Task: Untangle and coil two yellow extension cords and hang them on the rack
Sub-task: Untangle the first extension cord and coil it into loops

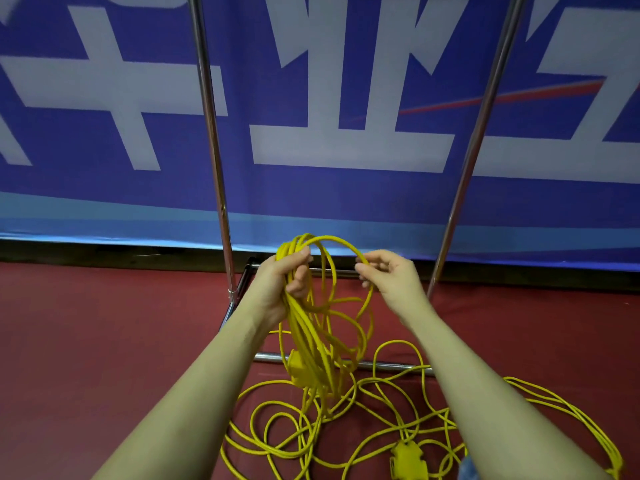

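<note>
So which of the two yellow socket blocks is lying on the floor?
The socket block near the right forearm lies flat on the red floor. The other block hangs off the floor within the coil gripped by the left hand.

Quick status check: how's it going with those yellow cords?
Left hand gripping gathered coil. Right hand pinching next loop. Loose cord tangled on floor, draped over rack base bar. Nothing hung yet.

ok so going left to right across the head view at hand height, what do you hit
left rack pole → left hand gripping the bundled coil → right hand pinching the top loop → right rack pole
</note>
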A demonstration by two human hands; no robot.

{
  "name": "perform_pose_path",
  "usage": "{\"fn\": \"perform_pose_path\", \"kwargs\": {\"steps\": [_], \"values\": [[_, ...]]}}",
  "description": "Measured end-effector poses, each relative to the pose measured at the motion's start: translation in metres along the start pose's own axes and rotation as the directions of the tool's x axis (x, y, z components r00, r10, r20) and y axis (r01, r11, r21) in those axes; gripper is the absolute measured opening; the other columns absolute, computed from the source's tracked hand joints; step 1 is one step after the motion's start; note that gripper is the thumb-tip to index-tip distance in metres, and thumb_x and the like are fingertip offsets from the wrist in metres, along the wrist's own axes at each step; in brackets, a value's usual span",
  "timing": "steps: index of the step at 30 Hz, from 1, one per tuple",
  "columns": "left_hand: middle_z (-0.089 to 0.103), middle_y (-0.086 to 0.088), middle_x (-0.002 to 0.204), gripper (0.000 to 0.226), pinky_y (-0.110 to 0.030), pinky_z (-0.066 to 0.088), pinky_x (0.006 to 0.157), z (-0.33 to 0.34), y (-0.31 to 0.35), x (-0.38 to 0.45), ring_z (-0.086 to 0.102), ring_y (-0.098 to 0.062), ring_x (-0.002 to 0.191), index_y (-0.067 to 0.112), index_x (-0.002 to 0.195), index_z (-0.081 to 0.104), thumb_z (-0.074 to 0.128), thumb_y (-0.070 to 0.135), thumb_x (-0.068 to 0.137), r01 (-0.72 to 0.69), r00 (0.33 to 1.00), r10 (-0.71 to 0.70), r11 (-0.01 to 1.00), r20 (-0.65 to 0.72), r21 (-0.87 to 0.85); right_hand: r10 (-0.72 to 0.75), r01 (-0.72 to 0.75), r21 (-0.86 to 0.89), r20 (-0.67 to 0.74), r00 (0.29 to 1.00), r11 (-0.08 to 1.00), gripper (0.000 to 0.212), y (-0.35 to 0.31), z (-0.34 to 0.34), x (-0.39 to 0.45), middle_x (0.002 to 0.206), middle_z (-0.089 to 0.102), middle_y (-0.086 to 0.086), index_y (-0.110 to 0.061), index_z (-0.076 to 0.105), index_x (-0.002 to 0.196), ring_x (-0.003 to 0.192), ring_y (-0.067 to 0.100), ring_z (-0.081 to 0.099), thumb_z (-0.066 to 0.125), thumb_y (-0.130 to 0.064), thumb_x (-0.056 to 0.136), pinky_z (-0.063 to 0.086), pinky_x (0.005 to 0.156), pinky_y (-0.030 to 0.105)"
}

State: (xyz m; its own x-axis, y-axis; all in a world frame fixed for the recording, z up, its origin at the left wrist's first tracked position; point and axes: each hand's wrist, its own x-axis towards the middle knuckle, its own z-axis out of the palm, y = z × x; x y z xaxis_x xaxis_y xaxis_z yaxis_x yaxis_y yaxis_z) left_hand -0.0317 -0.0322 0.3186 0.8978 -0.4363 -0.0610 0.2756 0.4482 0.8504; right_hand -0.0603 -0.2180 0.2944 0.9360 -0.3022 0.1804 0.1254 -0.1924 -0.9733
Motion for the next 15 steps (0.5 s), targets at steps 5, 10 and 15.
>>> {"fn": "perform_pose_path", "kwargs": {"steps": [5, 10, 15], "values": [[0.043, 0.005, 0.042, 0.02, -0.014, 0.023, 0.033, 0.002, 0.006, 0.0, 0.028, -0.002, 0.028, 0.007, 0.072, 0.051, 0.05, 0.016, 0.09, -0.046, 0.999, 0.046, 0.998, 0.005, -0.034, 0.024, -0.031, -0.122, -0.06, 0.998, 0.992, 0.007, 0.012, 0.001, -0.001, 0.067, 0.062, 0.003, -0.005, 0.065, 0.081, 0.057, 0.001, 0.057, 0.07, -0.001, 0.081, 0.044, 0.061, 0.018], [0.056, 0.0, 0.052, 0.013, -0.017, 0.033, 0.039, 0.003, 0.0, -0.004, 0.039, -0.007, 0.036, 0.005, 0.078, 0.059, 0.058, 0.008, 0.091, -0.028, 0.998, 0.041, 0.971, -0.049, 0.236, 0.127, -0.106, 0.242, -0.072, 0.989, 0.965, 0.008, -0.011, 0.002, -0.002, 0.069, 0.07, 0.002, -0.011, 0.064, 0.086, 0.063, 0.014, 0.069, 0.059, -0.009, 0.091, 0.055, 0.062, 0.024], [0.07, -0.007, 0.067, 0.002, -0.022, 0.054, 0.054, -0.003, -0.008, -0.004, 0.065, -0.013, 0.055, 0.001, 0.093, 0.06, 0.059, 0.002, 0.091, -0.006, 0.991, 0.04, 0.966, -0.124, 0.26, 0.086, -0.112, 0.225, 0.12, 0.989, 0.968, 0.011, -0.044, -0.004, -0.006, 0.062, 0.069, 0.005, -0.004, 0.063, 0.083, 0.058, 0.019, 0.069, 0.056, -0.005, 0.092, 0.057, 0.055, 0.026]]}}
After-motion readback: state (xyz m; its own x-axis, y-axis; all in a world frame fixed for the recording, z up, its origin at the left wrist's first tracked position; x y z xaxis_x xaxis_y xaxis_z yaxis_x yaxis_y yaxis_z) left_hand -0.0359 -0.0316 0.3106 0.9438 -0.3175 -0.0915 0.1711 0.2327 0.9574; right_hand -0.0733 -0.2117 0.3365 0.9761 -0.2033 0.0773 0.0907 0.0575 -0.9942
